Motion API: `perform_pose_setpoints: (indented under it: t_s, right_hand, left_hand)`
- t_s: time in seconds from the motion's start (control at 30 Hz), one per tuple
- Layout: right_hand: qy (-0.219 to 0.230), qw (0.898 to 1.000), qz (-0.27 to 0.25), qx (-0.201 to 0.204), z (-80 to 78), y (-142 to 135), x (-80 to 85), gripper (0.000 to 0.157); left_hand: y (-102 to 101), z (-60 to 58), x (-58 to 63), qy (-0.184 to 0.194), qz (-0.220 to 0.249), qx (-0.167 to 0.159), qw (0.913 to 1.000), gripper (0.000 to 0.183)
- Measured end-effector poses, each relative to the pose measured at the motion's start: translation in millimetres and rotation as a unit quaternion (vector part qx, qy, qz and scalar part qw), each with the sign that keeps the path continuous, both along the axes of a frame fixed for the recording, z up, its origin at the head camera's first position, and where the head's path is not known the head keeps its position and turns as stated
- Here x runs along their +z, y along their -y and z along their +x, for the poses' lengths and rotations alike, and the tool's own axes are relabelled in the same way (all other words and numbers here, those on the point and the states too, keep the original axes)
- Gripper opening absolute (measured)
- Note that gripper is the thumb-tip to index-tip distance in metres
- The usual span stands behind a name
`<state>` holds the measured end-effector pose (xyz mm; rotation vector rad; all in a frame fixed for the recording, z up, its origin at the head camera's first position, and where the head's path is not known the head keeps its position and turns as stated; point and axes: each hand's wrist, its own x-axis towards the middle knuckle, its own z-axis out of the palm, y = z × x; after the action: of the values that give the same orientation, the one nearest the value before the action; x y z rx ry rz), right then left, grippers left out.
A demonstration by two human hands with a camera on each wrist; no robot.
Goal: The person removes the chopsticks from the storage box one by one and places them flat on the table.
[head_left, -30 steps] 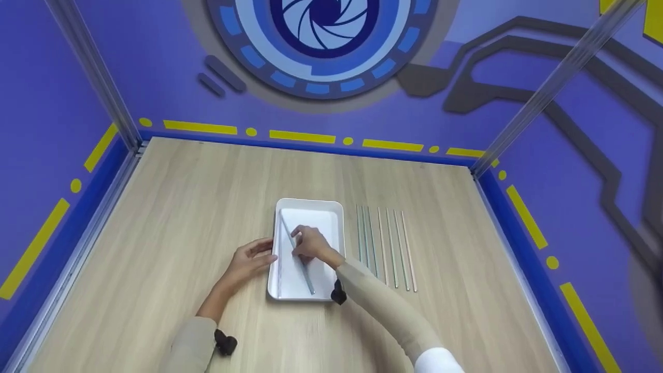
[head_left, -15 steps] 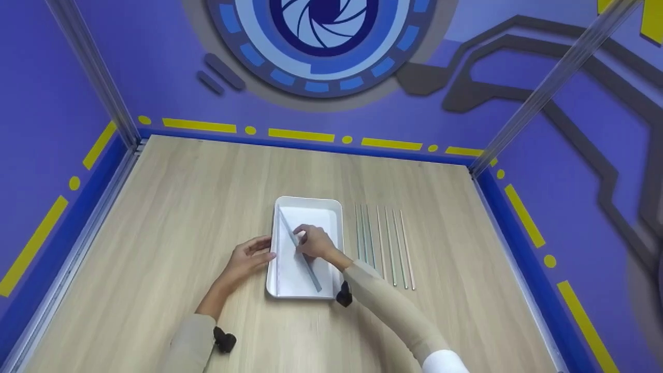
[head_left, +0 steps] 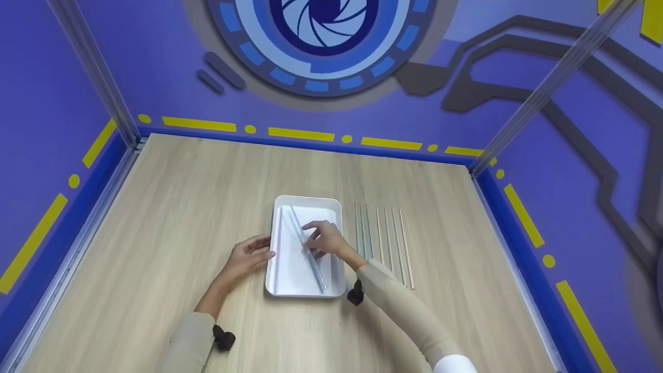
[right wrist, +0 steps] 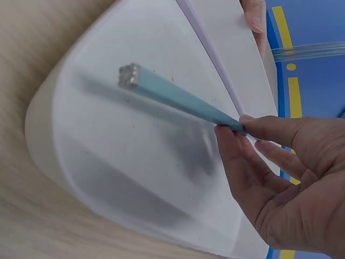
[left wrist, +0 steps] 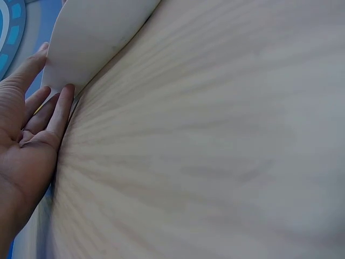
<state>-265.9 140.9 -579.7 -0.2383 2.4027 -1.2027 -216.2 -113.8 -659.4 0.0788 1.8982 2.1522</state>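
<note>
My right hand (head_left: 330,240) pinches a thin, square-sided light blue stick (right wrist: 172,97) between thumb and fingertips, over the white tray (head_left: 292,282). The stick slants across the tray, its crinkled silvery near end (right wrist: 128,76) facing the right wrist camera, with a shadow on the floor beneath. A pale lavender stick (right wrist: 207,46) lies lengthwise inside, along the left wall. At the tray's left side, my left hand (head_left: 247,260) rests with fairly straight fingers against the outer wall; its thumb (left wrist: 33,66) touches near the rim in the left wrist view.
Several thin sticks (head_left: 387,233) in blue, green and pinkish tones lie side by side on the wooden table (head_left: 207,186), right of the tray. My right forearm covers the near ends of some. Blue-purple panels (head_left: 171,111) with metal posts enclose the table.
My right hand has shifted rightward with the light blue stick, away from the tray's left wall. The lavender stick there is now more exposed. My left hand stays at the tray's side.
</note>
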Motion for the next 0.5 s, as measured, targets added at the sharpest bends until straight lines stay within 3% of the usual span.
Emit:
perform_pose_setpoints:
  t_s: [0.13,0.5]
  right_hand:
    - [-0.002,1.0,-0.025,-0.007,0.4,-8.2,4.3,0.045]
    - [-0.009,0.997,-0.054,-0.045,1.2,-32.8,13.6,0.048]
  left_hand:
    - [-0.2,0.3,0.6,0.005,0.017,-0.006,0.9998,0.064]
    - [-0.6,-1.0,1.1,0.004,0.007,-0.008,0.9999,0.064]
